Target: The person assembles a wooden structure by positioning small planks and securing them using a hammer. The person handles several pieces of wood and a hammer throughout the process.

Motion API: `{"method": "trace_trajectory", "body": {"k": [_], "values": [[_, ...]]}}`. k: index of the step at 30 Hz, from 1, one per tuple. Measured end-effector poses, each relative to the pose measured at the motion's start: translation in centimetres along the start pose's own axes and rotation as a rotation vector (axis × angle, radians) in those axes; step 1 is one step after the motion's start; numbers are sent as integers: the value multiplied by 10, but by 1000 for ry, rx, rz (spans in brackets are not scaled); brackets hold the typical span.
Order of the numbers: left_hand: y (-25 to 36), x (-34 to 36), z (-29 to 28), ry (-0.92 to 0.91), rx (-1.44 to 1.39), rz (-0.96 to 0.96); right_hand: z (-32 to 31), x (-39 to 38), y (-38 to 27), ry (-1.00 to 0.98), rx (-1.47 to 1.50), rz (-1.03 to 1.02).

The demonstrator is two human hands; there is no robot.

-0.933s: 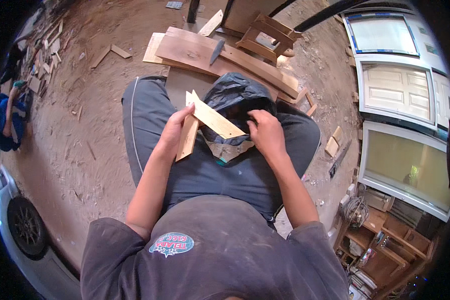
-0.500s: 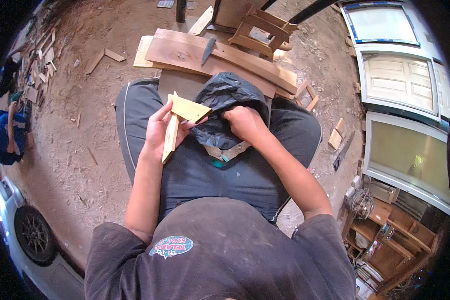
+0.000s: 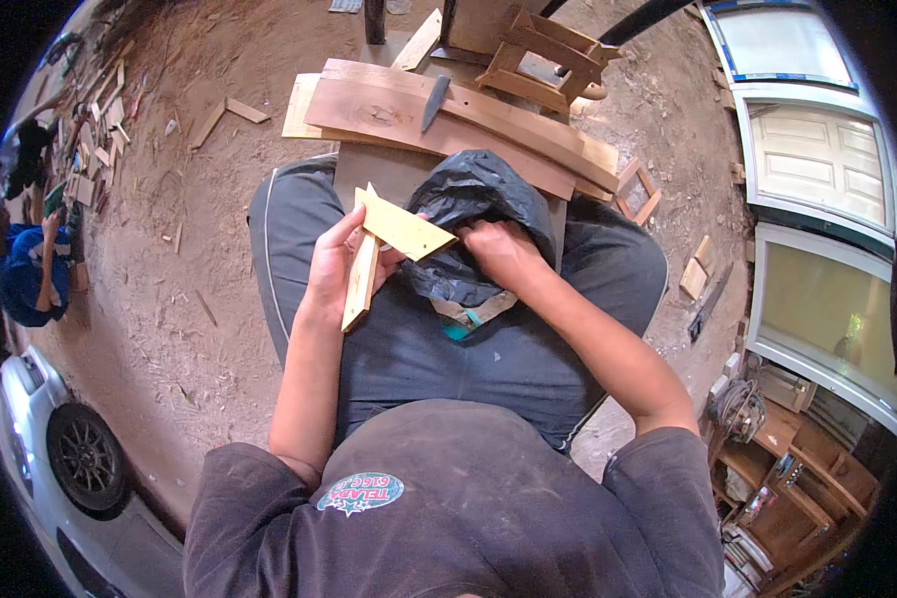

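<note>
My left hand point(image 3: 339, 261) is closed around two pale wooden pieces set at an angle to each other. One is a flat piece with slanted ends point(image 3: 406, 227); the other is a narrow strip point(image 3: 362, 284) pointing down toward my lap. On my lap rests a crumpled black plastic bag point(image 3: 478, 184), its mouth gaping, with torn brown paper and a teal bit at its near edge. My right hand point(image 3: 506, 254) reaches into the bag with fingers curled. The bag's folds hide the fingertips and whatever they hold.
Ahead of my knees, brown boards point(image 3: 369, 105) lie stacked with a knife point(image 3: 435, 103) on top. Behind them stands a small wooden frame point(image 3: 543, 65). Framed panels point(image 3: 822, 159) lean at the right. A car point(image 3: 80, 468) and another person point(image 3: 35, 269) are at the left.
The whole view has shifted slightly, moving everything rightward. My right hand has gone a little deeper into the bag. The wooden pieces in my left hand have tilted slightly.
</note>
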State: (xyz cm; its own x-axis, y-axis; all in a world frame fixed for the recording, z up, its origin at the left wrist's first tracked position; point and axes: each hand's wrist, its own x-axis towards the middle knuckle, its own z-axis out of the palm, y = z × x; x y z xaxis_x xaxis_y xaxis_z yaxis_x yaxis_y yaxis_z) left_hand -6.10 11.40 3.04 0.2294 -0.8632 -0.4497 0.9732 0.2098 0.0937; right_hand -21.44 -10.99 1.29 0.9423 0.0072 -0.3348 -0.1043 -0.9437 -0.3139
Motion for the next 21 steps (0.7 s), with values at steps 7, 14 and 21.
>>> {"method": "trace_trajectory", "body": {"k": [7,14,21], "values": [[-2,-1,6,44,101,31,-7,-5,-8,-47,90,169],[-7,6,0,191,254,78,-10,-7,-18,86,153,330],[-14,6,2,261,342,128,2,-1,-16,125,128,381]]}}
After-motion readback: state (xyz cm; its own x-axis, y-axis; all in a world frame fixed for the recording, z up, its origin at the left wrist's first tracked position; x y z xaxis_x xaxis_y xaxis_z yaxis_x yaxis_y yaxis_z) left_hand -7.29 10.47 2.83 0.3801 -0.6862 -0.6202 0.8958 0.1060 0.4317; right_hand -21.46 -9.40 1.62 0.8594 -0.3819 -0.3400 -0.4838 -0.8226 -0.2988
